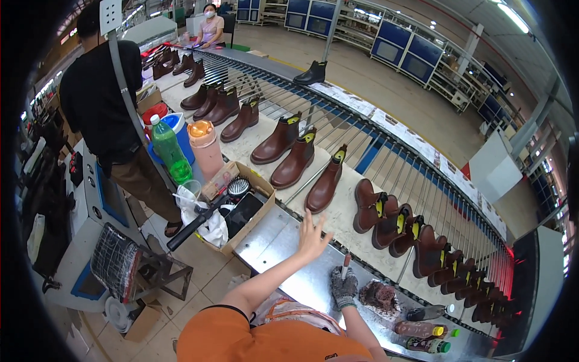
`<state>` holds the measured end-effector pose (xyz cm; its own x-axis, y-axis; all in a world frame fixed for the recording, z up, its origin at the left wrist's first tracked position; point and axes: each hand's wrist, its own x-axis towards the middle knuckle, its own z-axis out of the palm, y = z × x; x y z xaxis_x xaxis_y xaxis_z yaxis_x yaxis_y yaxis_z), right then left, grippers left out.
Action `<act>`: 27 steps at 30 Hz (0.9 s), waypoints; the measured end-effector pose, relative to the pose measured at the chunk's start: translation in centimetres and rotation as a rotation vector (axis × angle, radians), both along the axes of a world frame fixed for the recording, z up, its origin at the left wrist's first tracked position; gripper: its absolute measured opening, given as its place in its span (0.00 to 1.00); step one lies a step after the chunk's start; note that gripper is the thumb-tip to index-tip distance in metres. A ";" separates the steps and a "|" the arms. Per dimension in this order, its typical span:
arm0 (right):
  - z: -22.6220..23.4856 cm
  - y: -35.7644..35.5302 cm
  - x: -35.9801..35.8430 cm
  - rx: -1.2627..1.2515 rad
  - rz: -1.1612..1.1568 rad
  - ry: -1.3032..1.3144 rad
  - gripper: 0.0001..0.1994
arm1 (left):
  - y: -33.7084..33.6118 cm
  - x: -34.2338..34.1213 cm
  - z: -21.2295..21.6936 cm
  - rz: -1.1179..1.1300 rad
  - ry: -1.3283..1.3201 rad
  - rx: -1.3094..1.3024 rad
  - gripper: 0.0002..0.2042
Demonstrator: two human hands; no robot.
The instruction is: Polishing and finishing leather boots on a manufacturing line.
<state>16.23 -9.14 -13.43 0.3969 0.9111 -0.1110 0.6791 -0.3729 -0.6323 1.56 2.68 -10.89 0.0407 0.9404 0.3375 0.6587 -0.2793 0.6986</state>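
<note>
My bare left hand (312, 239) reaches forward with its fingers spread. Its fingertips are at the toe of a brown ankle boot (326, 184) standing on the conveyor; I cannot tell whether they touch it. Over the metal ledge, my right hand (344, 288), in a grey knit glove, is closed around a slim stick-like tool (346, 264) with a reddish-brown upper end. Beside that glove lies a crumpled clump of dark brown material (379, 297) on a light wrapping. Two more brown boots, one of them a boot (294, 161) with its pull tab up, stand just left of the first.
At left, a cardboard box (248, 235) holds a hairbrush (239, 187) and a white cloth. A green bottle (170, 148) and pink tumbler (205, 149) stand behind it. Several boots line the roller conveyor (386, 163). Bottles (417, 329) lie at right. A person in black (99, 90) stands left.
</note>
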 end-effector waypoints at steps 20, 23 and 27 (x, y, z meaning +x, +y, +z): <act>-0.2 0.0 0.2 0.018 0.027 0.020 0.15 | -5.2 -1.0 -6.3 -0.263 0.515 -0.030 0.28; -0.6 0.1 0.3 0.020 0.023 0.048 0.15 | -4.9 -1.1 -6.1 -0.260 0.531 -0.015 0.28; -0.6 0.3 0.2 0.018 0.037 -0.013 0.16 | -4.9 -1.1 -5.9 -0.255 0.529 -0.035 0.29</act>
<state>16.41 -8.87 -13.99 0.3645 0.9269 -0.0892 0.7003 -0.3360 -0.6298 0.41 -2.26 -16.80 0.4214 0.8892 0.1784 0.8353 -0.4571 0.3054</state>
